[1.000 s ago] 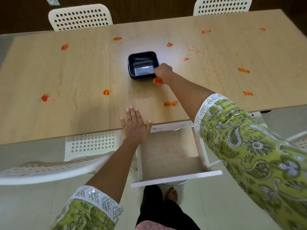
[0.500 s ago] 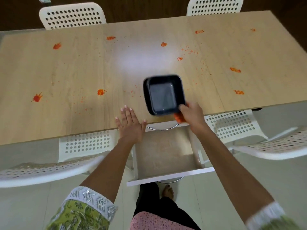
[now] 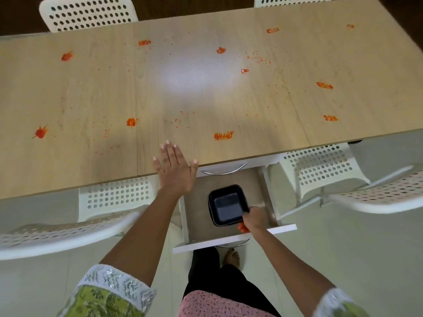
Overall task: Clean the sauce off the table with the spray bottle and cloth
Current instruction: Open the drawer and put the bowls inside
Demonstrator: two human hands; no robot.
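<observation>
no spray bottle or cloth can be made out anywhere in view, and both far chairs (image 3: 88, 13) are cut off by the top edge. the right hand (image 3: 254, 219) closes on the near right corner of a black square dish (image 3: 226, 205) with rounded corners and a glossy inside, held in the open white drawer (image 3: 233, 241) under the table's near edge; the fingers are mostly hidden behind the rim, and something orange shows under the hand — too small to tell what it is. the left hand (image 3: 175, 171) lies flat, fingers spread, on the near edge of the pale wood-grain table (image 3: 91, 92). orange sauce (image 3: 223, 135) sits in splats and fine specks across the top, one streaked smear near the front edge. white perforated chairs flank the drawer.
</observation>
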